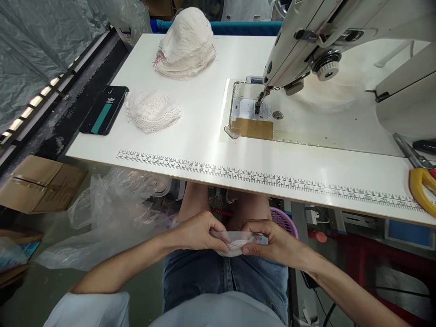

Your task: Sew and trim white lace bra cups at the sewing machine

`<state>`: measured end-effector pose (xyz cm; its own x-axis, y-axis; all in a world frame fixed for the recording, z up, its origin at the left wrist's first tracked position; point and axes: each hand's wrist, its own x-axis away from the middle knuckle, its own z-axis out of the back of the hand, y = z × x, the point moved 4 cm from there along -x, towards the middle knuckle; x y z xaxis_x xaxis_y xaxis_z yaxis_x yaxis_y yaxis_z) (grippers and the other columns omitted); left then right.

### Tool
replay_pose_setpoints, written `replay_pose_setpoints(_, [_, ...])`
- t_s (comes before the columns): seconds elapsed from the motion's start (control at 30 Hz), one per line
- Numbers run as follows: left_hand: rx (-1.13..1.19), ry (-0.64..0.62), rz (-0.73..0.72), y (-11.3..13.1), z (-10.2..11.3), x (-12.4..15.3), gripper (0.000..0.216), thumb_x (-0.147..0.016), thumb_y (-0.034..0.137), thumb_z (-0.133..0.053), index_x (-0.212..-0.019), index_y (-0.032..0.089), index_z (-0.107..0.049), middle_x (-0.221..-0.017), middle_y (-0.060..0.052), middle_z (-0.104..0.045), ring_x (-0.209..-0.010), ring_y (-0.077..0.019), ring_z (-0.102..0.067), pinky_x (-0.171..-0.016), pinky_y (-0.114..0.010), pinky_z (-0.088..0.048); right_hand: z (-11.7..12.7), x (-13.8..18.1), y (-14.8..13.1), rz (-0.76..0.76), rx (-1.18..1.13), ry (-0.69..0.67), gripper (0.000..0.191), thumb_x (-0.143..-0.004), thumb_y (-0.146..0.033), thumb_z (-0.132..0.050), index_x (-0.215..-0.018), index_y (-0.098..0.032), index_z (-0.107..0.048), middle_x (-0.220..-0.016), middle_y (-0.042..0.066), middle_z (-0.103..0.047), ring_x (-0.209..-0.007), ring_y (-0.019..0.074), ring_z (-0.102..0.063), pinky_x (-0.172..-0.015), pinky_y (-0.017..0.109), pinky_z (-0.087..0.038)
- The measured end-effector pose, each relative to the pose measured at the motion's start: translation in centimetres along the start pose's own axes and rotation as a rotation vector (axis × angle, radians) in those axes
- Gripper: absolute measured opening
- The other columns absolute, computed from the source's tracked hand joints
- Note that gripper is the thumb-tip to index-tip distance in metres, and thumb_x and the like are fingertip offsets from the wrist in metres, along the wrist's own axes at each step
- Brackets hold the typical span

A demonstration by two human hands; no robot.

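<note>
Over my lap, below the table's front edge, a small white fabric piece (235, 247) is stretched between both hands. A sheer, see-through layer shows along its upper side. My left hand (207, 231) pinches the left end between thumb and fingers. On the other end, my right hand (267, 238) is closed, its thumb pressed on the cloth. A crumpled white lacy fabric piece (153, 111) lies on the white table (197, 136). Behind it sits a domed stack of cream lacy fabric pieces (187, 45) with reddish threads at the edge.
A sewing machine (327, 54) occupies the table's right side, its needle over the metal plate. Yellow-handled scissors (420, 181) lie at the right edge, a black phone (104, 110) at the left. Plastic bags (119, 213) and a cardboard box (41, 184) are at lower left.
</note>
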<state>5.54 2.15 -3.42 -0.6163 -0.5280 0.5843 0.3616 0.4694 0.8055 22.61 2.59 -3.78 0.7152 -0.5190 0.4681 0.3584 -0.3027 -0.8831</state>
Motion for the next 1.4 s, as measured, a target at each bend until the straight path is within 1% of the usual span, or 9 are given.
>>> replay_pose_setpoints(0.1, [0.006, 0.004, 0.019, -0.4, 0.3, 0.1, 0.023, -0.064, 0.027, -0.073, -0.08, 0.01, -0.073, -0.069, -0.001, -0.068, -0.062, -0.0105, -0.055, -0.057, -0.016, -0.04, -0.1, 0.0, 0.1, -0.006, 0.024, 0.002, 0.026, -0.076, -0.042, -0.066, -0.077, -0.016, -0.061, -0.071, -0.002, -0.053, -0.062, 0.0104, -0.045, -0.055, 0.02, -0.033])
replay_pose_setpoints(0.2, [0.009, -0.011, 0.013, -0.6, 0.4, 0.3, 0.023, -0.063, 0.029, -0.075, -0.078, 0.011, -0.073, -0.06, 0.002, -0.062, -0.056, -0.0077, -0.049, -0.052, -0.015, -0.034, -0.4, -0.2, -0.2, 0.005, 0.045, 0.002, 0.024, -0.078, -0.04, -0.064, -0.076, -0.016, -0.061, -0.072, -0.002, -0.052, -0.062, 0.0101, -0.043, -0.055, 0.02, -0.032])
replay_pose_setpoints(0.4, [0.034, -0.012, -0.047, -0.2, -0.1, 0.1, 0.035, -0.061, 0.042, -0.075, -0.076, 0.01, -0.072, -0.055, 0.004, -0.052, -0.052, -0.0065, -0.041, -0.048, -0.017, -0.027, -0.8, -0.6, -1.1, -0.003, 0.096, 0.009, 0.022, -0.079, -0.039, -0.063, -0.075, -0.017, -0.06, -0.067, -0.003, -0.051, -0.059, 0.0098, -0.042, -0.052, 0.02, -0.03])
replay_pose_setpoints(0.53, [0.09, 0.033, -0.02, -0.5, -0.1, -0.1, 0.03, -0.064, 0.037, -0.074, -0.075, 0.01, -0.072, -0.056, 0.002, -0.056, -0.053, -0.0073, -0.044, -0.051, -0.018, -0.033, -0.7, -0.3, -1.2, -0.001, 0.128, 0.012, 0.022, -0.079, -0.04, -0.062, -0.079, -0.018, -0.059, -0.07, -0.002, -0.053, -0.063, 0.0111, -0.045, -0.055, 0.02, -0.033])
replay_pose_setpoints(0.7, [0.075, 0.07, 0.011, -1.0, 0.8, 0.8, 0.023, -0.063, 0.032, -0.075, -0.073, 0.011, -0.073, -0.056, 0.002, -0.06, -0.052, -0.0075, -0.046, -0.05, -0.017, -0.033, -0.3, -0.1, -0.7, 0.023, 0.137, 0.042, 0.021, -0.079, -0.04, -0.062, -0.079, -0.019, -0.059, -0.075, -0.001, -0.056, -0.072, 0.0139, -0.048, -0.065, 0.022, -0.037])
replay_pose_setpoints(0.93, [0.053, -0.005, -0.115, -0.3, 0.2, 0.7, 0.032, -0.063, 0.036, -0.075, -0.087, 0.013, -0.072, -0.077, -0.002, -0.069, -0.069, -0.0135, -0.058, -0.06, -0.018, -0.04, -0.8, -0.5, -1.1, 0.055, 0.197, 0.036, 0.02, -0.082, -0.038, -0.059, -0.079, -0.019, -0.059, -0.072, -0.003, -0.054, -0.067, 0.0116, -0.046, -0.06, 0.02, -0.035])
replay_pose_setpoints(1.07, [0.058, 0.027, -0.066, -0.9, -0.2, 0.1, 0.033, -0.066, 0.038, -0.073, -0.086, 0.011, -0.073, -0.073, -0.004, -0.069, -0.064, -0.0136, -0.058, -0.057, -0.019, -0.04, -0.8, -0.3, -1.2, 0.042, 0.238, 0.056, 0.02, -0.083, -0.038, -0.058, -0.078, -0.019, -0.058, -0.072, -0.003, -0.055, -0.066, 0.0115, -0.047, -0.059, 0.02, -0.035])
replay_pose_setpoints(1.2, [0.05, 0.047, -0.052, -1.1, -0.1, 0.1, 0.031, -0.065, 0.036, -0.073, -0.081, 0.01, -0.073, -0.067, -0.002, -0.067, -0.058, -0.0107, -0.053, -0.054, -0.018, -0.037, -0.7, -0.2, -1.2, 0.056, 0.288, 0.087, 0.021, -0.084, -0.041, -0.057, -0.081, -0.02, -0.06, -0.075, -0.001, -0.058, -0.071, 0.0136, -0.05, -0.063, 0.022, -0.037])
replay_pose_setpoints(1.4, [-0.005, 0.11, -0.009, -1.2, 0.1, 0.3, 0.026, -0.064, 0.035, -0.073, -0.074, 0.011, -0.073, -0.055, 0.002, -0.058, -0.049, -0.0062, -0.042, -0.046, -0.017, -0.029, -0.7, -0.2, -0.9, 0.041, 0.324, 0.097, 0.024, -0.084, -0.044, -0.056, -0.081, -0.021, -0.061, -0.078, -0.001, -0.062, -0.073, 0.0146, -0.052, -0.062, 0.023, -0.036])
